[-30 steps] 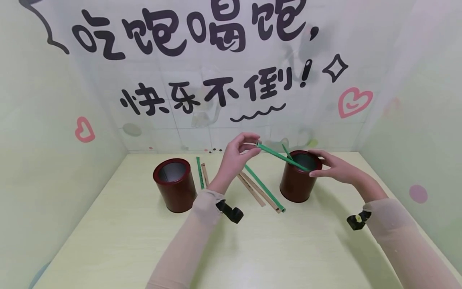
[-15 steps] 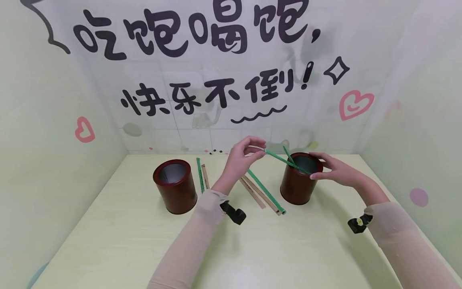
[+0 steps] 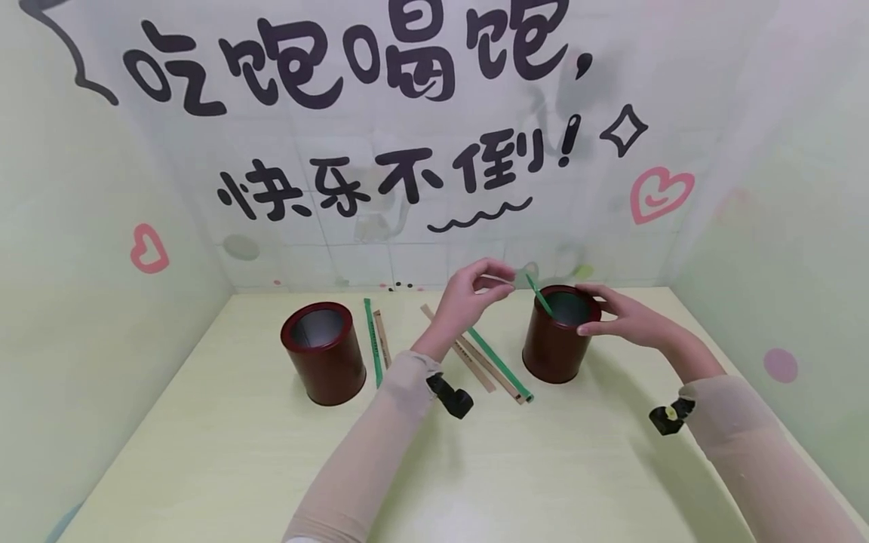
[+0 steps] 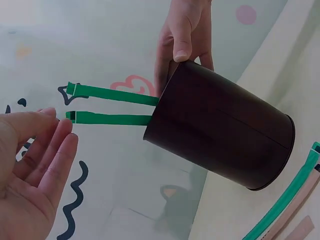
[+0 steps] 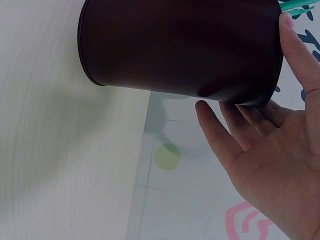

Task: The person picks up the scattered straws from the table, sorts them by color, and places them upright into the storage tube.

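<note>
A dark red canister (image 3: 557, 343) stands upright at the right of the table, and my right hand (image 3: 627, 317) grips its rim, thumb on the near side. Two slim, flat green stick packets (image 4: 117, 95) poke out of its mouth in the left wrist view. My left hand (image 3: 478, 294) hovers left of the canister, its fingers loosely bent and holding nothing visible. In the left wrist view its fingertips are right beside the end of the lower green packet (image 4: 107, 118). The right wrist view shows the right hand's fingers (image 5: 225, 132) spread under the canister's side.
Another dark red canister (image 3: 323, 354) stands at the left. Brown stick packets (image 3: 485, 362) and a green one (image 3: 498, 362) lie between the canisters, partly behind the left arm. Another green packet (image 3: 373, 339) and a brown one (image 3: 382, 335) lie beside the left canister. Walls enclose the table.
The green stick packet in my left hand has slid down into the right canister and been let go. My left hand has moved slightly right. The right hand keeps its grip.
</note>
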Available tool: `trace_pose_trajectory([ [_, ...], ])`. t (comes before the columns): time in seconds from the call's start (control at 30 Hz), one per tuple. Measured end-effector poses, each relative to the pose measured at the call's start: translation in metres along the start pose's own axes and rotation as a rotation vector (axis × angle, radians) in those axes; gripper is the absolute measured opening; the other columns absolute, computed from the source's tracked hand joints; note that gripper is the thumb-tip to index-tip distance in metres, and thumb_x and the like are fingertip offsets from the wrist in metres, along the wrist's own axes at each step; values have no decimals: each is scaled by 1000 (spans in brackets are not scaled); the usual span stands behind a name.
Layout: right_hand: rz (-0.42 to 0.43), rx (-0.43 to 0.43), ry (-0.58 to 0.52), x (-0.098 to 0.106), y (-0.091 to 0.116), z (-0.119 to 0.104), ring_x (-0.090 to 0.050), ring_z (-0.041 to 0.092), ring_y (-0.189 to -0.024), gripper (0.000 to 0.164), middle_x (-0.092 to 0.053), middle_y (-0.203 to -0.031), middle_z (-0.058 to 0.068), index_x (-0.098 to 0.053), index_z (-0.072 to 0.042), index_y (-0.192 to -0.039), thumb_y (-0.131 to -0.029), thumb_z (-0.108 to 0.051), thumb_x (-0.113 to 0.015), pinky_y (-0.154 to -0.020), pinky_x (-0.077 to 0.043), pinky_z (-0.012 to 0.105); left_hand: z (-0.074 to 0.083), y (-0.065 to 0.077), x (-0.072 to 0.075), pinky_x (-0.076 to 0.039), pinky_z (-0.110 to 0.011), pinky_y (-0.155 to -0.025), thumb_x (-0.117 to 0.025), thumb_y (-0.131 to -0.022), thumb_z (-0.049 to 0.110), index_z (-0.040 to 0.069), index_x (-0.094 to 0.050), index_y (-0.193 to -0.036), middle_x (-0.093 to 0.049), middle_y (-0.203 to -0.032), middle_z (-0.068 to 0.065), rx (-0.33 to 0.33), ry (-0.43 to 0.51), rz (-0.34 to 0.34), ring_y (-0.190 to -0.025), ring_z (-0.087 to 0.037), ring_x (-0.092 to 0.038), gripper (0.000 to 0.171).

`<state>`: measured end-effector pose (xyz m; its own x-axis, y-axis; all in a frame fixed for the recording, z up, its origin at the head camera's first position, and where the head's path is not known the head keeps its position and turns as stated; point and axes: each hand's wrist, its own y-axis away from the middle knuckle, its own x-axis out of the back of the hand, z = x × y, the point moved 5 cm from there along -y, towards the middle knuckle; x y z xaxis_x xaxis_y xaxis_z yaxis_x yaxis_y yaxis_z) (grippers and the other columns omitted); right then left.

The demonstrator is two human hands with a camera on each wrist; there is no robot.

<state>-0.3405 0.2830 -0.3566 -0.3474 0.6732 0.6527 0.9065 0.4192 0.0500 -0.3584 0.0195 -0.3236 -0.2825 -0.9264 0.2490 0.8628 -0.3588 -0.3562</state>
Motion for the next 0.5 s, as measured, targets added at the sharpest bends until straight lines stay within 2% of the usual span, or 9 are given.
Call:
trace_pose_trajectory([
  [0.27,6,16,-2,3,1,-3,-32,52,-141,78,-32,-154,25,-22,-2,-155,-95,-20,-67,-104,-45,63,-28,-9,17,-58,-32,-93,-68,-95,11,6,-67,-116,-68,-117,-13,63,17,36,-104,-24,-69,22],
  [0.5,14,31,-19,0,4,0,-37,50,-139,76,-35,-151,25,-24,-2,-154,-94,-19,-68,-102,-48,56,-63,-16,31,-57,-34,-96,-66,-95,10,4,-65,-118,-68,-120,-15,144,-9,64,-107,-26,-67,23],
])
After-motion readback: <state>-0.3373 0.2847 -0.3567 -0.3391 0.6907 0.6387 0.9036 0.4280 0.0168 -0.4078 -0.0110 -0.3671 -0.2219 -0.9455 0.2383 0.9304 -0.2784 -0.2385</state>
